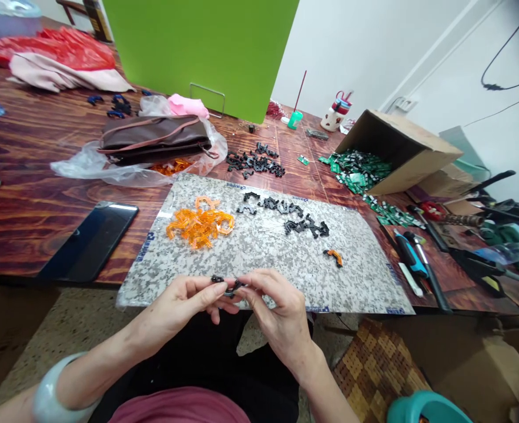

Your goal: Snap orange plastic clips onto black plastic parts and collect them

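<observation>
Between both hands, just over the front edge of the speckled board [259, 258], is a small curved black plastic clip [230, 291]. My left hand [193, 298] pinches its left end between thumb and fingers. The fingertips of my right hand [274, 299] close on its right end; whether a second small piece is there I cannot tell. Ahead on the board lies a heap of translucent orange plastic pieces [200, 226]. Several black plastic pieces [307, 226] are spread to the right of it. One joined orange and black piece [334, 257] lies apart on the right.
A black phone [92, 241] lies left of the board. Behind stand a brown bag [157, 136] on clear plastic and a green panel [201, 53]. More black pieces [254, 164] lie beyond the board. On the right, a cardboard box [400, 147] spills small green boards [358, 170], near several tools [411, 252].
</observation>
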Tool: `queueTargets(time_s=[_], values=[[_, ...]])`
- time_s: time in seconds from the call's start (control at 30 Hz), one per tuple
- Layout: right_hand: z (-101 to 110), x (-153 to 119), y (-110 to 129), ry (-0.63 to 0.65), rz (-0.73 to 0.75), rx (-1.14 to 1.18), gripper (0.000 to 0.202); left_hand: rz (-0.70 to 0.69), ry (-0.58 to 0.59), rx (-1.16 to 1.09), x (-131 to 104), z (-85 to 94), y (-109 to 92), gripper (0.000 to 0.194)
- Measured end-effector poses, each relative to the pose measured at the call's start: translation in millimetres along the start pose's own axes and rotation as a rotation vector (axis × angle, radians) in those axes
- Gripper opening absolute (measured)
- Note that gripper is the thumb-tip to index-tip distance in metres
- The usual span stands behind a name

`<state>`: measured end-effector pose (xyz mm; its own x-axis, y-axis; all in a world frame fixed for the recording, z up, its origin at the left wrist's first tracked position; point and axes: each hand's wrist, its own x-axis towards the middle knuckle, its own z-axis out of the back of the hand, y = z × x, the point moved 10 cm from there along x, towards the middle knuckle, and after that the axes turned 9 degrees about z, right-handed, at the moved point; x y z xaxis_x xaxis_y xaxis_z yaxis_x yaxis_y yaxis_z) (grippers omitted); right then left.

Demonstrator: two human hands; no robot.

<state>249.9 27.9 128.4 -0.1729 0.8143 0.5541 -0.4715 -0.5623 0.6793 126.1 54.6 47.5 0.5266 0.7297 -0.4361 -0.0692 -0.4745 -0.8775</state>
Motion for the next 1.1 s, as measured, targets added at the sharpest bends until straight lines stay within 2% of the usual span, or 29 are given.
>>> queueTargets(time_s=[0.13,0.43,0.67,0.83,1.1], values=[[1,2,7,-0.014,0.066,-0.045,0.019,0.016,0.036,-0.128,4,-2.2,10,0.034],[-3,-7,24,-0.094,0.196,-0.282,0.01,-0.064,-0.141,-0.198,1,2.0,2,0.04],[-12,-10,17,-0.086,0.035,-0.223,0.01,-0.128,-0.236,-0.063,-1,6.3,-6,0.037],[-22,-12,18,-0.044,0.032,-0.261,0.015,-0.121,-0.261,-0.011,0,5.9,-5,0.036],[-25,-9,21,-0.033,0.033,-0.25,0.018,-0.103,-0.236,-0.049,1,4.2,-4,0.035]])
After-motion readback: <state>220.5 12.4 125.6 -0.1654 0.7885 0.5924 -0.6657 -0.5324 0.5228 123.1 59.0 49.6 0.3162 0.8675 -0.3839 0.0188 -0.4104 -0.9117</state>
